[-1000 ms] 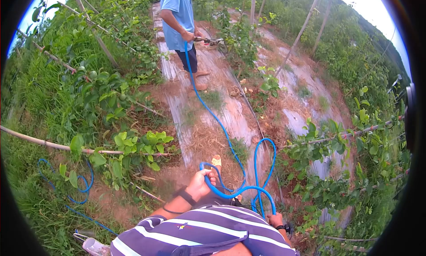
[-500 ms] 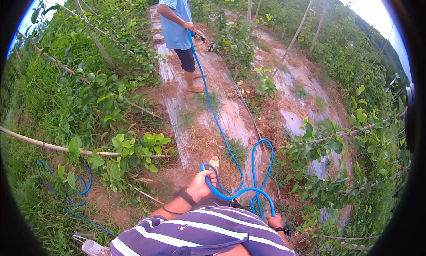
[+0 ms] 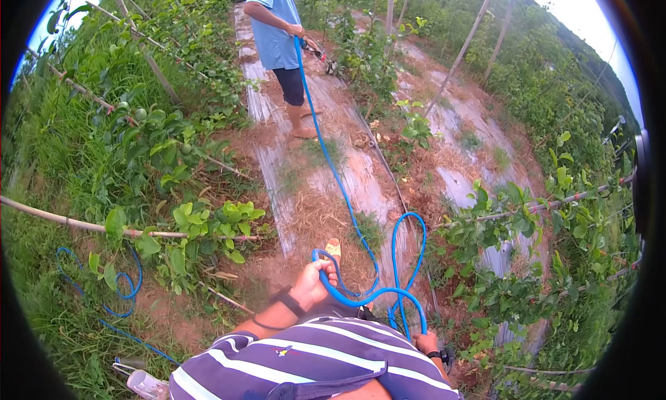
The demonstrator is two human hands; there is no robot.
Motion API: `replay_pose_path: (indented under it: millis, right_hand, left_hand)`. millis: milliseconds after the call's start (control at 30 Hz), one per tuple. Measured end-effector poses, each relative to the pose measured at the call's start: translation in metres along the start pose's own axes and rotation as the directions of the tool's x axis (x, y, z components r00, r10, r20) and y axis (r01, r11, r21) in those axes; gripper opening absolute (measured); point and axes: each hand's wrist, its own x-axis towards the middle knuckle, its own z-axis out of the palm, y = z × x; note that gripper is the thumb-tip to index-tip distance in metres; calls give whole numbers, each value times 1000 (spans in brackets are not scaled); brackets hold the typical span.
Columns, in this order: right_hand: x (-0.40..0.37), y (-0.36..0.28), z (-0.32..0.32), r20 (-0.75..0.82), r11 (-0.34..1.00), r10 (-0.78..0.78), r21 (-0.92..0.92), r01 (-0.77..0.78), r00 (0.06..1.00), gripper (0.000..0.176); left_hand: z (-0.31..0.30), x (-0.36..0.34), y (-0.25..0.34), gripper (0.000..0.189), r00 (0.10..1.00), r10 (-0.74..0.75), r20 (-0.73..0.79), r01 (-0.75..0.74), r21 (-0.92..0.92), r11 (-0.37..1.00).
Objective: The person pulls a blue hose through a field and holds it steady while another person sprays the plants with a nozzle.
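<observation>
My left hand [image 3: 314, 282] is closed around a loop of blue hose [image 3: 374, 294] in front of my body. Lower and to the right, my right hand [image 3: 427, 342] grips the same hose beside my striped shirt; its fingers are partly hidden. Between and beyond my hands the hose makes a loose upright loop. From there it runs forward along the path to a person in a blue shirt [image 3: 274, 36], whose hands hold its far end with a reddish nozzle-like tool [image 3: 320, 55].
Silvery plastic sheeting [image 3: 361, 168] with dry straw covers the path. Leafy plants [image 3: 159, 133] on bamboo poles [image 3: 90, 228] stand at both sides. More blue hose [image 3: 128, 296] lies coiled in grass at left, near a whitish container [image 3: 146, 385]. A dark pipe [image 3: 388, 168] runs along the path.
My hands keep their hold on the hose, with only a slight shift. The other person's hands and tool have moved up a little.
</observation>
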Motion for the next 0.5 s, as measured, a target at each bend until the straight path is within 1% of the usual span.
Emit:
replay_pose_path:
  millis: [133, 200, 267, 333, 467, 500]
  right_hand:
    - [9, 13, 4, -14, 999, 3, 40, -3, 1000, 20]
    - [10, 14, 5, -16, 999, 13, 42, -12, 1000, 20]
    - [6, 12, 6, -5, 993, -43, 112, 43, 999, 12]
    - [4, 12, 7, -27, 996, -81, 46, 82, 996, 12]
    - [11, 20, 9, -13, 993, -103, 55, 104, 995, 11]
    - [8, 12, 8, 1, 993, -113, 38, 112, 994, 11]
  left_hand:
    - [5, -1, 1, 19, 1000, -5, 1, 5, 6, 1000]
    - [10, -4, 1, 18, 999, 10, -35, -9, 36, 999]
    - [8, -3, 1, 17, 999, 12, -34, -11, 36, 999]
    - [8, 0, 0, 16, 999, 15, -29, -14, 33, 999]
    - [2, -1, -2, 17, 1000, 6, -29, -6, 29, 1000]
    - [1, -1, -2, 16, 1000, 10, -24, -9, 27, 1000]
